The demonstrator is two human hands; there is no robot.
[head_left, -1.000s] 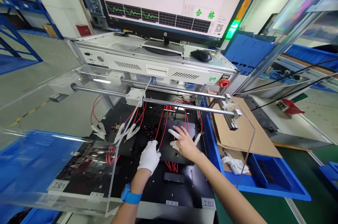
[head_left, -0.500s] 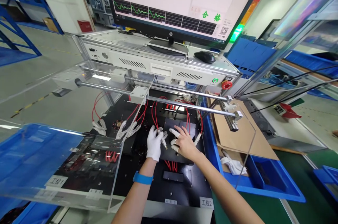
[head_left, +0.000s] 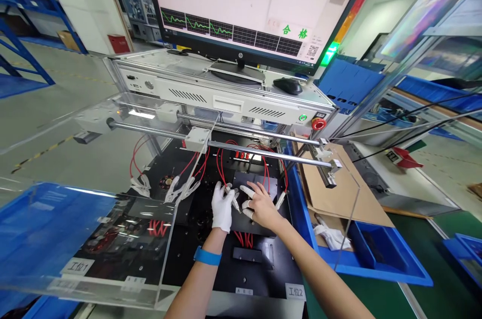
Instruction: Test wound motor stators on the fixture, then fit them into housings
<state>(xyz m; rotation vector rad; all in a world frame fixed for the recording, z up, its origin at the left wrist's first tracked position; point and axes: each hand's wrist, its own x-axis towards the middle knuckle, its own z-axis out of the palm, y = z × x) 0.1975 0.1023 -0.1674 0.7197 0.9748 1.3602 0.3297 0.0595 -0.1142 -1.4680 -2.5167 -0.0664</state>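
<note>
My left hand [head_left: 222, 210], in a white glove with a blue band at the wrist, is closed on a white test clip [head_left: 235, 203] with red leads. The clip's metal tip points down and to the right over a black plate [head_left: 259, 223]. My right hand [head_left: 262, 207], with white finger cots on some fingers, hovers over the same plate with its fingers apart. It is close to the clip's tip; whether it touches anything there I cannot tell. Another white clip [head_left: 280, 200] lies to its right. A dark wound coil part [head_left: 205, 223] sits left of my left hand, partly hidden.
Metal rails [head_left: 263, 151] cross above the work area. A clear acrylic cover [head_left: 165, 249] stands on the left, with more white clips [head_left: 183, 189] behind it. A blue bin [head_left: 380, 271] with cardboard is on the right. A monitor [head_left: 241, 50] stands behind.
My left hand, with the clip, has shifted slightly right, closer to my right hand. The right hand has hardly moved. The whole view has tilted a little.
</note>
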